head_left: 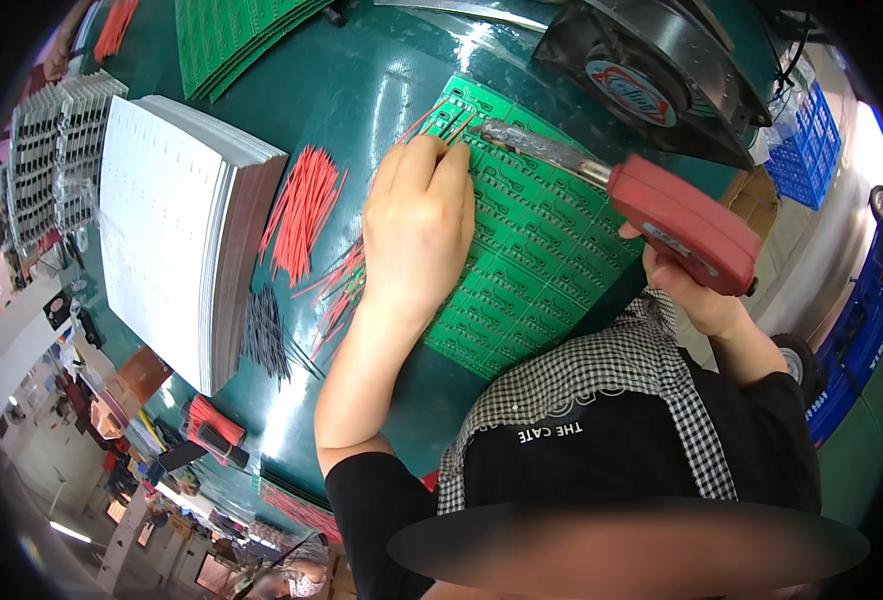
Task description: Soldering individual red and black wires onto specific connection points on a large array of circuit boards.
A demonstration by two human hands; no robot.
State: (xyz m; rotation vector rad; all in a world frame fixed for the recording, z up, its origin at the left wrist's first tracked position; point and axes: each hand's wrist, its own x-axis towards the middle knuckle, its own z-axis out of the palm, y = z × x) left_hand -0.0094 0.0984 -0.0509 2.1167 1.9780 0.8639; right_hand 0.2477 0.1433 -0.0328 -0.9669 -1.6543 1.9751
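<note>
A green circuit board panel [532,240], marked off in repeated small rectangles, lies at a slant on the bench. Above its upper left part is my left hand [422,215], fingers closed on thin red wires [465,128] whose ends poke out by the fingertips at the board. A few dark wires show among them. My right hand [697,295] grips a red soldering gun [687,225]. Its long, wrapped-looking tip reaches left over the board, close to the left fingertips and the wire ends. Loose red wires [347,290] stick out under my left wrist.
A red wire bundle [304,215] and a dark wire bundle [265,335] lie left of my arm, beside a tall stack of white-topped boards [167,230]. More green boards [242,35] sit at the back. A black fan [652,80] stands behind the soldering gun; a blue crate [807,145] is farther right.
</note>
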